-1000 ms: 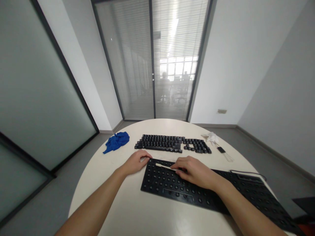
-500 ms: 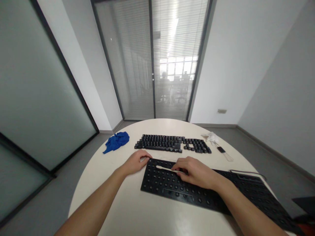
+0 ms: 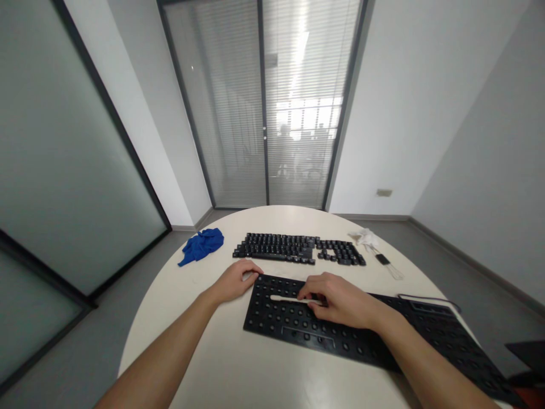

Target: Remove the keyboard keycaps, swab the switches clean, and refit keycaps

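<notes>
A black keyboard base [image 3: 276, 318] with its keycaps off lies at a slant on the round table, rows of small switch posts showing. My left hand [image 3: 235, 279] holds the base at its upper left corner, fingers bent and fingertips on the edge. In my right hand [image 3: 336, 298] is a slim white brush [image 3: 283, 298], pinched between thumb and fingers. Its head lies over the left part of the base, among the posts; whether bristles touch them I cannot tell. My right forearm crosses above the base and hides part of its middle.
Loose black keycaps [image 3: 276, 247] are laid out in keyboard order behind the base. A crumpled blue cloth [image 3: 202, 246] lies at the left. To the right are a white crumpled tissue [image 3: 364, 237] and a wire tool with a black grip [image 3: 382, 259]. A cable [image 3: 430, 297] runs behind the base.
The brush head has shifted slightly toward me, and the brush lies more level. My right hand has turned a little with it. My left hand and the base have stayed put.
</notes>
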Demonstrator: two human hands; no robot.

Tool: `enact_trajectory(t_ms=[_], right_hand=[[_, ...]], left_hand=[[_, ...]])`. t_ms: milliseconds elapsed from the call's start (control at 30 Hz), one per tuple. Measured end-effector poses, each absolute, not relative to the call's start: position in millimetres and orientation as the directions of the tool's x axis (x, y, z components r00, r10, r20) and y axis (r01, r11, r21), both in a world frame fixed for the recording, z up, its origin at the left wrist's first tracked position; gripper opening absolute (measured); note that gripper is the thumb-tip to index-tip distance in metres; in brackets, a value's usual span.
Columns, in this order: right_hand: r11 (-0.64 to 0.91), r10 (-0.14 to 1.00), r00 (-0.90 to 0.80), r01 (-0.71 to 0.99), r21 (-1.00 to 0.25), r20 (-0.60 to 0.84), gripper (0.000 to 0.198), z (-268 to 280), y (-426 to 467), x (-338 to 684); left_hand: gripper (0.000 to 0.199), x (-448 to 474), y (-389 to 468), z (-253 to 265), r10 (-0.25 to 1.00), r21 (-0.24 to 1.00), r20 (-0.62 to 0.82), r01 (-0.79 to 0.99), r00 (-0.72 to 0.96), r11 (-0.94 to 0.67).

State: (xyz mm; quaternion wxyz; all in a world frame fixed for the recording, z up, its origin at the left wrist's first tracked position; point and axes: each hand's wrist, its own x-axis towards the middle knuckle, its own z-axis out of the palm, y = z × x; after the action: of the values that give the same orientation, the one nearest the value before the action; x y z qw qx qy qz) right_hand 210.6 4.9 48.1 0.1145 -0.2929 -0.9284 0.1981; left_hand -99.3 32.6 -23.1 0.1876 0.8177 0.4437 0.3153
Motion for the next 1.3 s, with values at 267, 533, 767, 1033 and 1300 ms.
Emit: enact_trajectory(t_ms=[267, 533, 767, 1033, 1300], right_hand=[[0.741, 0.590, -0.804, 0.502, -0.446, 0.075, 0.037, 46.2, 5.4, 211.2], [0.729, 0.602, -0.796, 0.512, -0.454, 0.068, 0.036, 45.4, 4.7, 209.6], [0.725, 0.585, -0.808, 0.480, -0.494, 0.075, 0.037, 44.1, 4.3, 210.0], [0.727, 0.592, -0.802, 0.487, -0.484, 0.083, 0.035, 46.3, 3.6, 210.7], [0.719, 0.613, -0.786, 0.516, -0.465, 0.075, 0.035, 47.6, 5.1, 213.6]], left_hand=[[0.017, -99.0, 32.8, -24.4, 0.842, 0.589, 0.351, 0.603, 0.409, -0.538], [0.018, -99.5, 33.6, -25.7, 0.846, 0.592, 0.348, 0.605, 0.403, -0.532], [0.018, -100.3, 33.5, -24.9, 0.846, 0.590, 0.344, 0.607, 0.407, -0.532], [0.019, -99.8, 32.8, -23.8, 0.847, 0.592, 0.341, 0.607, 0.407, -0.530], [0.019, -101.3, 32.0, -24.8, 0.847, 0.590, 0.342, 0.609, 0.407, -0.530]])
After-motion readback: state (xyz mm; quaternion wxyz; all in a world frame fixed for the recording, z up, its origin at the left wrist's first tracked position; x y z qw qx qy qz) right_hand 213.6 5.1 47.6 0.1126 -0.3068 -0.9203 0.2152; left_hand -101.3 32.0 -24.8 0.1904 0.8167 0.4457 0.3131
